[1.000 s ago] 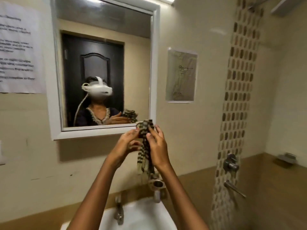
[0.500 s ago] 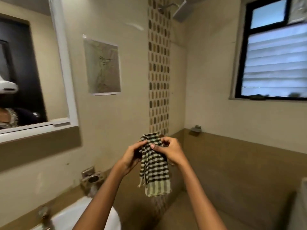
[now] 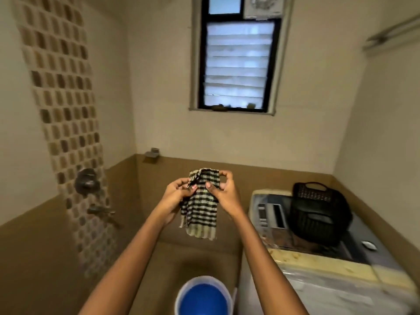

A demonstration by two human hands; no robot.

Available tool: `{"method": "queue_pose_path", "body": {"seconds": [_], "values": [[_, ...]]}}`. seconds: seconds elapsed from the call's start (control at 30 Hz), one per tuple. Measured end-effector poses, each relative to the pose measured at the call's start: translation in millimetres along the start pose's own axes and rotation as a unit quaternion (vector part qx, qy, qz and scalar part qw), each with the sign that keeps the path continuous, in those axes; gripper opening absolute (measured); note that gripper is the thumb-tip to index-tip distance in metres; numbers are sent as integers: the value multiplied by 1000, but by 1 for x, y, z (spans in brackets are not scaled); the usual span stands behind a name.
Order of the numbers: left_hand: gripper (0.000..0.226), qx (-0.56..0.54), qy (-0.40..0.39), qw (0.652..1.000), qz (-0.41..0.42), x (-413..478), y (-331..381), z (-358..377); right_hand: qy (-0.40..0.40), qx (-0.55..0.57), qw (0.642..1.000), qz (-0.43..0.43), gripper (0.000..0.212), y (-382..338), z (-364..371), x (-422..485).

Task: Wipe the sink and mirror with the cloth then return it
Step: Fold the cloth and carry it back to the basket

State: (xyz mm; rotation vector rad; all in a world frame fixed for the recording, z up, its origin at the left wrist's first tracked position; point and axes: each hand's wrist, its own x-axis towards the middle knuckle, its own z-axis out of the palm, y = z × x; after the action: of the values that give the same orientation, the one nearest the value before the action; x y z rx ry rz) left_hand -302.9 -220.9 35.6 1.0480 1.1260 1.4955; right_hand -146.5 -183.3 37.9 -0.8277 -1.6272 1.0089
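A black-and-cream checked cloth (image 3: 200,212) hangs in front of me at chest height, folded and drooping with a fringed lower edge. My left hand (image 3: 176,194) pinches its upper left part. My right hand (image 3: 223,193) grips its upper right part, thumb on the front of the fabric. Both arms reach forward from the bottom of the view. The sink and the mirror are out of view.
A blue bucket (image 3: 203,296) stands on the floor below my hands. At the right is a washing machine (image 3: 318,264) with a black plastic basket (image 3: 318,212) on top. A shower valve (image 3: 87,180) and tap (image 3: 100,211) are on the left wall, a louvred window (image 3: 238,62) ahead.
My view has swung right, from the mirror and sink to the window wall and washing machine. Both hands have kept hold of the cloth, which now hangs lower and more spread.
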Motion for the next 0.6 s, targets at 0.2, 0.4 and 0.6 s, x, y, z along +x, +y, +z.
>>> {"method": "queue_pose_path", "body": {"seconds": [0.2, 0.4, 0.6], "values": [[33, -10, -56, 997, -48, 63, -82, 162, 116, -106, 987, 22, 29, 58, -167, -3], [40, 79, -87, 992, 49, 105, -133, 297, 159, -149, 972, 88, 31, 103, -291, -3], [47, 221, -104, 961, 133, 161, -189, 350, 72, -358, 907, 209, 74, 148, -355, 25]]}}
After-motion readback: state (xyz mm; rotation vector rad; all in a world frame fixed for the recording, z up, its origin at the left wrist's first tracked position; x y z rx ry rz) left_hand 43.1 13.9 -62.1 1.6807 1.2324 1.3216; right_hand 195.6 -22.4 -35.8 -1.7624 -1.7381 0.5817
